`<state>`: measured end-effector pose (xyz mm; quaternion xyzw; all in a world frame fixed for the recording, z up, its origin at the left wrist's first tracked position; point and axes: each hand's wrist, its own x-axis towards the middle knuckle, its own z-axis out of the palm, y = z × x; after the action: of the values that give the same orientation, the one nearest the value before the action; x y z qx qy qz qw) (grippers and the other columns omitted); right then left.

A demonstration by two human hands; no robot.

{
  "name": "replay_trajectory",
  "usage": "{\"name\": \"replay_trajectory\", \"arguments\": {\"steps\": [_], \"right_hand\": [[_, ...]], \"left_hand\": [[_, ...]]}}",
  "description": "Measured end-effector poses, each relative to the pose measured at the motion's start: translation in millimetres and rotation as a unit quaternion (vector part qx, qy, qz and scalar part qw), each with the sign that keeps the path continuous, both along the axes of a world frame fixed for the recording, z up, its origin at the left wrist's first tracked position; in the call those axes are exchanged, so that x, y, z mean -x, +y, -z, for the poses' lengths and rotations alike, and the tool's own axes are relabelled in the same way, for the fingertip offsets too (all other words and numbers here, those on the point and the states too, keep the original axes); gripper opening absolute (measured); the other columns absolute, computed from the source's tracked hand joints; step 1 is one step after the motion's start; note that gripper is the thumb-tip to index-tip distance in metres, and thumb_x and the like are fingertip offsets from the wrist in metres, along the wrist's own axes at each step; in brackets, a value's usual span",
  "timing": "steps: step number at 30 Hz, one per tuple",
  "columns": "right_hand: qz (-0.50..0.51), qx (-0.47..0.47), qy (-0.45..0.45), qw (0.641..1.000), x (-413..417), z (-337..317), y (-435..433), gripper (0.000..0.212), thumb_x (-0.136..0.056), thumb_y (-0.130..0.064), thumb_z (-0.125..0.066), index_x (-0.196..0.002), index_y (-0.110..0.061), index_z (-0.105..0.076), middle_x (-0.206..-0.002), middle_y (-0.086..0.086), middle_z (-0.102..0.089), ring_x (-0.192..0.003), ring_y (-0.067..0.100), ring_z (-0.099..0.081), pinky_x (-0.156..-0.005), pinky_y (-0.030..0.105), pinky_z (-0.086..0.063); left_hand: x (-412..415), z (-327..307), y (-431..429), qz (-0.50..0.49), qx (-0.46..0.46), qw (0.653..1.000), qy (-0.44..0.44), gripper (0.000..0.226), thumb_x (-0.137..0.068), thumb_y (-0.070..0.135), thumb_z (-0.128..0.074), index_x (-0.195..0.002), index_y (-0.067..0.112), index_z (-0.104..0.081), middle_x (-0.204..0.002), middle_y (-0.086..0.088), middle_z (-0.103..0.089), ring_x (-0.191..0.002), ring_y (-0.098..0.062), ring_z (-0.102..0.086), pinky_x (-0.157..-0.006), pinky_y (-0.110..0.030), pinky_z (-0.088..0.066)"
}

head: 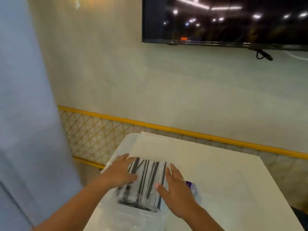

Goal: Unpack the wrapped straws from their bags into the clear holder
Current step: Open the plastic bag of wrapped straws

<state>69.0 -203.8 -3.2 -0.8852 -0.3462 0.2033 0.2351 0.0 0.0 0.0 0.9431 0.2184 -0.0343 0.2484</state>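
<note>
Straws [146, 180], dark and each in a clear wrapper, lie in a flat stack inside the clear holder [123, 147], which sits at the left edge of the white table [216, 172]. We look down on them from above; the frame is blurred, so we cannot count them or say how neatly they lie.

Step in hand, as we judge it: settling and squaring a batch already tipped into the holder, not opening a bag. Our left hand [120, 174] lies against the left side of the stack, fingers loosely spread and reaching forward, the thumb lying on the straws. Our right hand [175, 185] flanks the right side, fingers held straight and close together, thumb angled inward over the stack's near right part. Neither hand pinches anything; both are flat and open, with the straws lying between them.

Just beside the right hand, on the table, we see a crumpled clear bag [193, 189] with a purple label. It looks emptied, though the hand hides part of it.

Next move, in our judgement: push the two palms gently inward to align the bundle with the holder's long side, then free a hand for whatever bag is left. We see no other full bag in view. Slippery wrappers may slide over one another, so light and even pressure seems wise.

Behind the table are a pale wall, a yellow rail [166, 127] and a dark screen [225, 19].
</note>
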Motion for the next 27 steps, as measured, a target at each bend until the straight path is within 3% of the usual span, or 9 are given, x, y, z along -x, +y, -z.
{"name": "replay_trajectory", "arguments": {"steps": [4, 8, 12, 14, 16, 20, 23, 25, 27], "right_hand": [[0.016, -0.001, -0.011, 1.0, -1.3, 23.9, 0.1, 0.076, -0.095, -0.052, -0.033, -0.15, -0.014, 0.004, -0.156, -0.003, 0.021, -0.145, 0.015, 0.014, -0.116, 0.027, 0.0], [0.04, -0.037, -0.008, 0.999, 0.9, 36.6, 1.9, 0.071, -0.098, -0.042, -0.037, -0.15, -0.016, 0.004, -0.155, -0.005, 0.023, -0.144, 0.012, 0.014, -0.114, 0.023, -0.001], [0.044, -0.058, -0.012, 0.997, 3.3, 39.1, 1.7, 0.066, -0.1, -0.029, -0.035, -0.15, -0.016, 0.006, -0.155, -0.005, 0.024, -0.145, 0.012, 0.013, -0.108, 0.015, 0.001], [0.047, -0.063, -0.015, 0.997, 3.3, 38.9, 1.2, 0.066, -0.099, -0.026, -0.035, -0.15, -0.017, 0.007, -0.155, -0.005, 0.023, -0.145, 0.012, 0.013, -0.105, 0.014, 0.003], [0.046, -0.068, -0.019, 0.996, 3.9, 39.0, 0.7, 0.066, -0.099, -0.025, -0.035, -0.15, -0.017, 0.007, -0.155, -0.005, 0.023, -0.144, 0.011, 0.014, -0.105, 0.014, 0.005], [0.045, -0.071, -0.012, 0.996, 4.0, 38.3, -0.8, 0.067, -0.099, -0.025, -0.036, -0.15, -0.016, 0.007, -0.155, -0.006, 0.023, -0.144, 0.011, 0.015, -0.105, 0.014, 0.005], [0.045, -0.074, -0.005, 0.996, 3.5, 39.7, -1.2, 0.067, -0.099, -0.026, -0.037, -0.15, -0.018, 0.006, -0.155, -0.008, 0.023, -0.144, 0.01, 0.015, -0.108, 0.016, 0.002], [0.042, -0.085, 0.009, 0.995, 2.7, 40.9, -2.3, 0.066, -0.098, -0.028, -0.039, -0.15, -0.022, 0.003, -0.154, -0.011, 0.021, -0.144, 0.008, 0.014, -0.111, 0.018, -0.002], [0.039, -0.111, 0.03, 0.993, 0.9, 40.1, -3.5, 0.067, -0.098, -0.029, -0.041, -0.149, -0.025, 0.0, -0.154, -0.015, 0.017, -0.144, 0.007, 0.01, -0.113, 0.02, -0.006]], "left_hand": [[-9.5, 27.1, 4.3, 0.046, -0.036, 0.991, 0.123, 0.084, -0.083, 0.037, -0.065, -0.149, 0.022, -0.016, -0.158, -0.003, -0.003, -0.145, -0.022, -0.009, -0.116, -0.034, -0.02], [-21.5, 46.3, -5.0, 0.133, -0.102, 0.962, 0.216, 0.086, -0.081, 0.032, -0.067, -0.149, 0.022, -0.015, -0.159, -0.002, -0.003, -0.145, -0.023, -0.006, -0.117, -0.039, -0.019], [-33.1, 54.3, -11.1, 0.193, -0.121, 0.936, 0.268, 0.058, -0.081, 0.024, -0.069, -0.133, 0.013, -0.047, -0.137, -0.007, -0.046, -0.124, -0.027, -0.047, -0.101, -0.036, -0.042], [-38.0, 60.1, -10.2, 0.223, -0.155, 0.918, 0.289, 0.037, -0.085, 0.018, -0.061, -0.121, 0.008, -0.058, -0.123, -0.011, -0.057, -0.11, -0.028, -0.057, -0.095, -0.036, -0.047], [-40.5, 61.6, -9.9, 0.232, -0.178, 0.914, 0.281, 0.026, -0.089, 0.011, -0.052, -0.111, 0.004, -0.064, -0.116, -0.014, -0.062, -0.103, -0.029, -0.06, -0.091, -0.035, -0.049], [-46.0, 58.4, -7.9, 0.213, -0.166, 0.925, 0.269, 0.023, -0.091, 0.007, -0.049, -0.109, 0.007, -0.063, -0.119, -0.01, -0.058, -0.103, -0.024, -0.058, -0.083, -0.026, -0.042], [-45.7, 44.8, -9.0, 0.2, -0.094, 0.945, 0.239, 0.022, -0.094, 0.013, -0.049, -0.111, 0.01, -0.062, -0.121, -0.006, -0.057, -0.075, -0.004, -0.054, -0.062, -0.011, -0.038], [-47.3, 34.6, -6.5, 0.197, -0.064, 0.953, 0.221, 0.023, -0.097, 0.018, -0.046, -0.113, 0.01, -0.06, -0.118, -0.004, -0.058, -0.061, 0.001, -0.045, -0.047, -0.008, -0.036], [-52.7, 23.4, -0.5, 0.188, -0.048, 0.961, 0.196, 0.019, -0.096, 0.019, -0.045, -0.104, 0.012, -0.062, -0.105, -0.002, -0.06, -0.063, -0.001, -0.048, -0.053, -0.01, -0.039]]}}
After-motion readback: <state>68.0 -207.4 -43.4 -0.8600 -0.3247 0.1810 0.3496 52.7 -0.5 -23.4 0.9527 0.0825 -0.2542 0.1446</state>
